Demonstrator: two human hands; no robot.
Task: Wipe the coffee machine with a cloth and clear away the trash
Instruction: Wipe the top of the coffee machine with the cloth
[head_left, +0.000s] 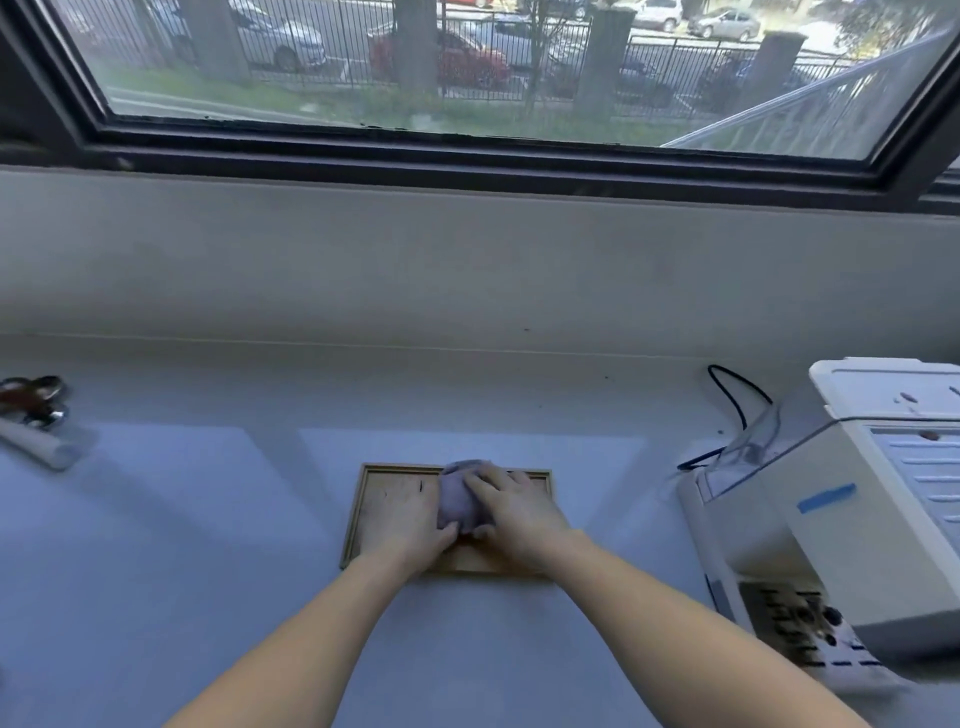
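Here, cloth (457, 499) bunched between left hand (410, 519), right hand (511, 512), on tray (363, 499).

Looks like an office break nook or small coffee corner by a window, not a full kitchen. Evidence: pale surface (156, 545) running along a wall under a wide dark-framed window (467, 150), w/ fence, grass and parked cars outside at street level; white coffee machine (841, 525) at right w/ black cord (737, 400) behind it and blue tape on its side. Also a small wooden tray (382, 493) mid-surface, some blurred utensils (36, 415) far left.
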